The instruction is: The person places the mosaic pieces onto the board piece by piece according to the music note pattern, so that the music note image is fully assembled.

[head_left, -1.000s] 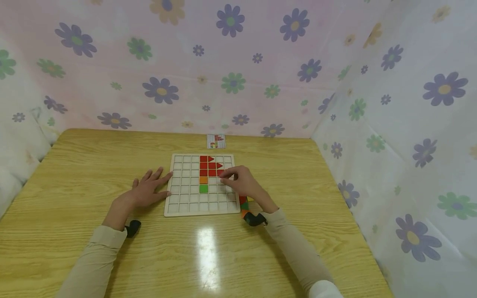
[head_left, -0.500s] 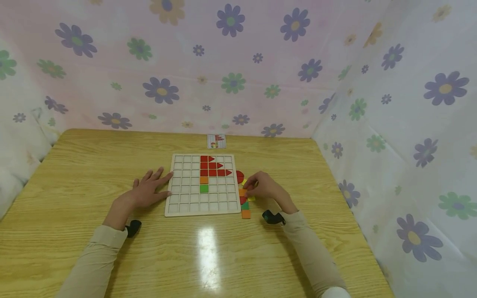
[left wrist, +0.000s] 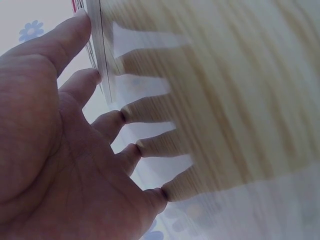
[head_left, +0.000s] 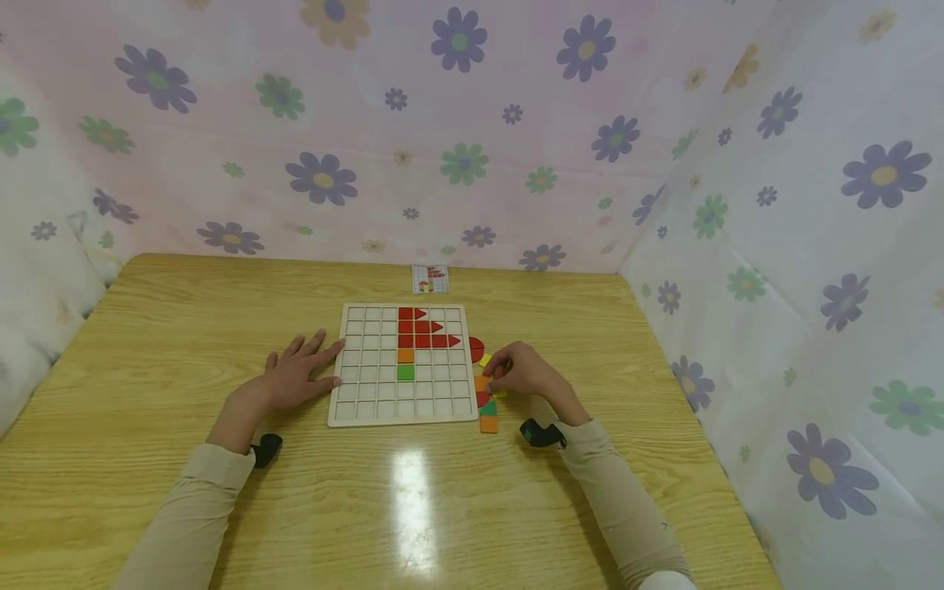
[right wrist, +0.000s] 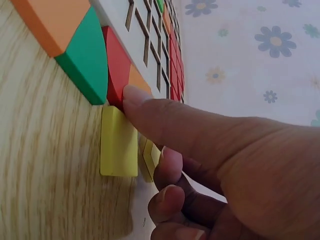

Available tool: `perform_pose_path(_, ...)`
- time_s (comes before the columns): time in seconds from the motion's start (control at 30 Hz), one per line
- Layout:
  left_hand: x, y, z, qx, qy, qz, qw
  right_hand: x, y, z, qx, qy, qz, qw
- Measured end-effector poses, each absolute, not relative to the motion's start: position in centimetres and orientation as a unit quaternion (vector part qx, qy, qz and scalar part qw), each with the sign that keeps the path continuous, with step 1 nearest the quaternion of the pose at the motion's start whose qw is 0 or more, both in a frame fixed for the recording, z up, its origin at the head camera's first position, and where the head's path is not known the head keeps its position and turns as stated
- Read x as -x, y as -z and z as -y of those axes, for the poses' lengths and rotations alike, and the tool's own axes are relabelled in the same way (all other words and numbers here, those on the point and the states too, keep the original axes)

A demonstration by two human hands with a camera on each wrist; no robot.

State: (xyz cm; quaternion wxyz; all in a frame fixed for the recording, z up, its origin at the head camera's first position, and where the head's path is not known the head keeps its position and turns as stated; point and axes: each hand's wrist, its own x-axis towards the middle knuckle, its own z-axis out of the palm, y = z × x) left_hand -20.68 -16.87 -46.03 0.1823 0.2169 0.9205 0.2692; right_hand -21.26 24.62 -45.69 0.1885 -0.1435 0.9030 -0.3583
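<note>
A pale gridded board (head_left: 442, 389) lies on the table. Red squares and triangles (head_left: 406, 327) form three stepped rows in it, above an orange square (head_left: 406, 355) and a green square (head_left: 406, 372). My left hand (head_left: 295, 381) lies with fingers spread, thumb and forefinger touching the board's left edge. Beyond the right edge, my right hand (head_left: 525, 370) is over loose tiles. In the right wrist view its thumb touches a red tile (right wrist: 117, 62) and an orange tile (right wrist: 138, 80), near a yellow block (right wrist: 119, 142). The thumb hides the forefinger, so a grip is unclear.
A small picture card (head_left: 430, 279) lies behind the board. Along the board's right side are a red rounded piece (head_left: 477, 350), a green tile (head_left: 488, 408) and an orange square (head_left: 488, 424). A flowered curtain (head_left: 398, 164) stands behind the table.
My right hand has left the red triangle at the end of the third row and moved right to the loose tiles, staying there since. The left hand stays on the board's edge.
</note>
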Motion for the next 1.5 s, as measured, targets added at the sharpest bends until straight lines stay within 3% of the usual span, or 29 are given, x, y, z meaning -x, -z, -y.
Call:
perform_pose_path(0.93,20.5,45.9,16.8,-0.219,-0.279,-0.920,0.169,20.3,45.5,-24.0,0.106,0.366,-0.908,0.173)
perform_pose_path(1.2,20.5,45.6,16.7,-0.219,-0.270,-0.921,0.174,19.7,45.3,-23.6,0.147,0.382,-0.902,0.136)
perform_pose_path(1.5,20.5,45.9,16.8,-0.220,-0.274,-0.921,0.167,18.5,46.2,-21.1,0.170,0.460,-0.856,0.164)
